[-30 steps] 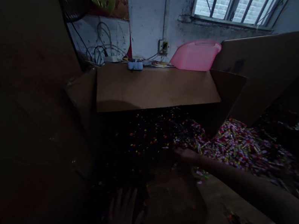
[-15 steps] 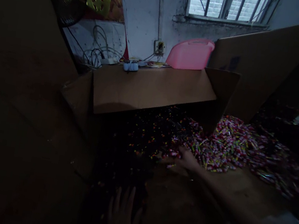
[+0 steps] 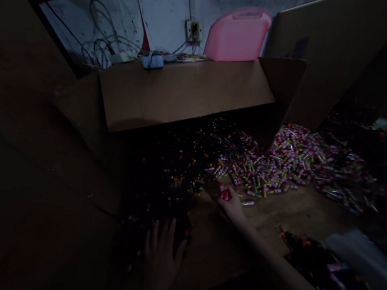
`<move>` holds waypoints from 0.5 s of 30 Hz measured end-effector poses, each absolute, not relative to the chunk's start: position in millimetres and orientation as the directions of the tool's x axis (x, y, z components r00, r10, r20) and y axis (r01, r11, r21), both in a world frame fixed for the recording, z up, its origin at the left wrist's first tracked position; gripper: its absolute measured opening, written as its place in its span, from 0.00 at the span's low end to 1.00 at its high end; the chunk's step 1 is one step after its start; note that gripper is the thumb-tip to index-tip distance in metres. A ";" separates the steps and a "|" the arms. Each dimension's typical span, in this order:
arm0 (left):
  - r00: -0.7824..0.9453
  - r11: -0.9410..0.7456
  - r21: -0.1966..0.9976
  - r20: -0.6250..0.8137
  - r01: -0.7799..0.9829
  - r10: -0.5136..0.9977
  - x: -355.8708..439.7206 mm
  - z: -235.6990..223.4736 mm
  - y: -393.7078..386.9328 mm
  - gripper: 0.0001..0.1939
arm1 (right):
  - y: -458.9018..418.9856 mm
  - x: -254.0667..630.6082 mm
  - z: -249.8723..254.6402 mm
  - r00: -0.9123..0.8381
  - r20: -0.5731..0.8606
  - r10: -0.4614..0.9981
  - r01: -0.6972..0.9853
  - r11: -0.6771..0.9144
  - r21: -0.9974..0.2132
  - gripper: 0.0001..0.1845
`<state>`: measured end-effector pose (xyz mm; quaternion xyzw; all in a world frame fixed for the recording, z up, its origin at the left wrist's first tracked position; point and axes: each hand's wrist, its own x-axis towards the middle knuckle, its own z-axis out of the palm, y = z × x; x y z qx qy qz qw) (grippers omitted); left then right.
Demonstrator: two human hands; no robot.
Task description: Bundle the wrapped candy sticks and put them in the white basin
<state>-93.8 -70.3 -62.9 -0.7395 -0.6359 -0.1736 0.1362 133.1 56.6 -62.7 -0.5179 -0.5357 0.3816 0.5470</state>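
The scene is dimly lit, and much of the left half is lost in shadow.

THINGS. The right hand (image 3: 231, 202) is extended forward over a brown cardboard surface (image 3: 293, 213), at the near edge of a large heap of small wrapped sweets (image 3: 287, 163). A few red sweets are seen at its fingers; the grip is curled about them, though how firmly cannot be told in this light. The heap is spread across the surface from the middle to the right, pink, red, green and yellow wrappers being visible; its left part runs into shadow under a cardboard flap (image 3: 183, 91). The left hand (image 3: 161, 261) is laid flat, palm down, fingers spread, on the dark near part of the surface, where scattered sweets are faintly seen. Nothing is held by it. The two hands are apart, the left being nearer the camera.

REST. A second cardboard panel (image 3: 327, 53) is stood upright behind the heap on the right. A pink plastic container (image 3: 239, 34) is set behind the flap, against a pale wall. A wall socket (image 3: 194, 29) is fitted just beside it, and cables (image 3: 103, 41) are coiled to the left. A further lot of wrapped sweets is seen at the lower right, blurred.
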 end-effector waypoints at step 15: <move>0.129 -0.157 0.034 0.411 0.987 0.903 -93.1 -59.5 -71.8 0.27 | 51.5 135.7 -68.6 0.138 0.230 0.963 0.221 0.196 -0.955 0.18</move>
